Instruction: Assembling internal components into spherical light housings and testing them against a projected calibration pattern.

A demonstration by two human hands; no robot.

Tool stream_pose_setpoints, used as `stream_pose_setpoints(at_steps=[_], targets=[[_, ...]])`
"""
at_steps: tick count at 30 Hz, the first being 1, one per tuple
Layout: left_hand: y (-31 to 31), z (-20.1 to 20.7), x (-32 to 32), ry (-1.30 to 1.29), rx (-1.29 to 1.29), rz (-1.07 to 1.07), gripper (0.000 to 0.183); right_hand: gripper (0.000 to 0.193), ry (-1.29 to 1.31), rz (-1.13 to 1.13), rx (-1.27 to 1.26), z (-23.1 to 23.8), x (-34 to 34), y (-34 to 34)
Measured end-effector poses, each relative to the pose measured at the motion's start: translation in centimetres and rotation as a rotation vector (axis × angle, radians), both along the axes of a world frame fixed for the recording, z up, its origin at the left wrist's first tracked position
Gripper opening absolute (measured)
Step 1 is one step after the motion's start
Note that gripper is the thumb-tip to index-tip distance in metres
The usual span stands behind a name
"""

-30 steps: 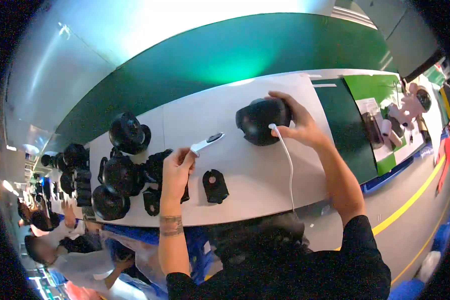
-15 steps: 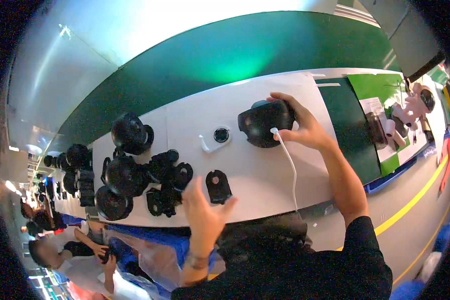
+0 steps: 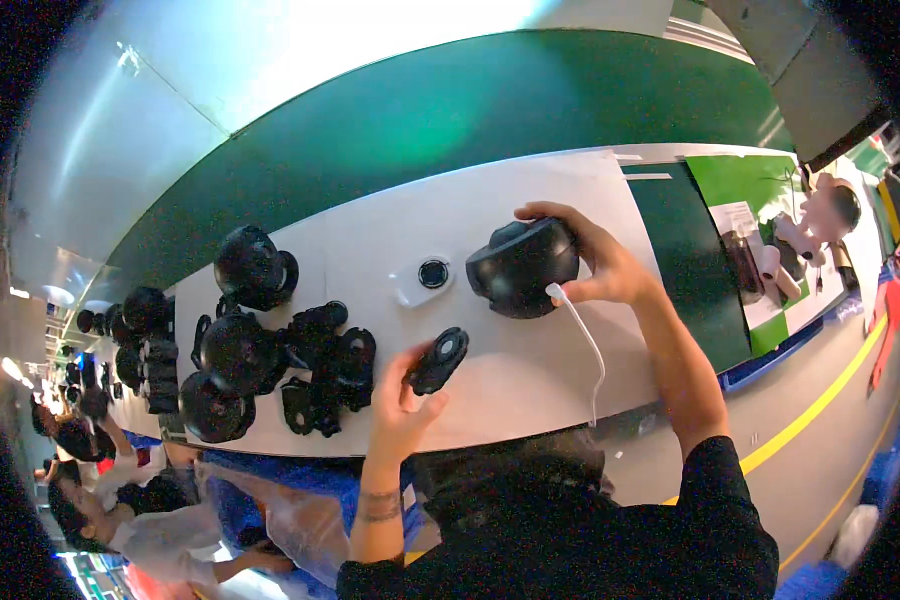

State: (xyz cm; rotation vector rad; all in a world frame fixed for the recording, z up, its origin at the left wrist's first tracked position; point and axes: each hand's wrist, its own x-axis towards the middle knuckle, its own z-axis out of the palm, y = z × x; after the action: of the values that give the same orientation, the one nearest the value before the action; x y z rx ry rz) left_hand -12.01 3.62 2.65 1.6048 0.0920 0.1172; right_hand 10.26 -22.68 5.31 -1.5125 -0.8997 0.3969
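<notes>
Black flat part [image 3: 436,363] | pinched by left hand [image 3: 400,406], just below frame centre | long axis rising rightward | rounded black housing [image 3: 518,274], upper right of it, grasped by right hand [image 3: 612,264]

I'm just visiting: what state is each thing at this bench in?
Left-hand grip: closed on the flat black part.
Flat black part: held tilted.
Right-hand grip: closed on the rounded black housing.
Rounded black housing: held; underside hidden.
White cord: loosely curved; whether it's attached is unclear.
White piece: lying untouched.
Black parts at left: clustered together.
Green sheet: spread out, partly covered.
</notes>
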Motion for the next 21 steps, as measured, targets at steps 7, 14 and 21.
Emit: stream_pose_setpoints(at_steps=[7,14,21], targets=[[0.5,0.5,4.1,0.042,-0.181,-0.215,0.065,0.104,-0.041,0.057,-0.005,-0.5,0.0,0.0],[-1.5,1.5,6.8,-0.027,-0.062,-0.225,0.080,0.103,-0.042,-0.029,-0.085,-0.5,-0.6,0.2],[-5.5,-1.5,9.9,-0.183,-0.275,-0.168,0.093,0.093,-0.159,-0.148,-0.124,-0.2,-2.5,1.3]])
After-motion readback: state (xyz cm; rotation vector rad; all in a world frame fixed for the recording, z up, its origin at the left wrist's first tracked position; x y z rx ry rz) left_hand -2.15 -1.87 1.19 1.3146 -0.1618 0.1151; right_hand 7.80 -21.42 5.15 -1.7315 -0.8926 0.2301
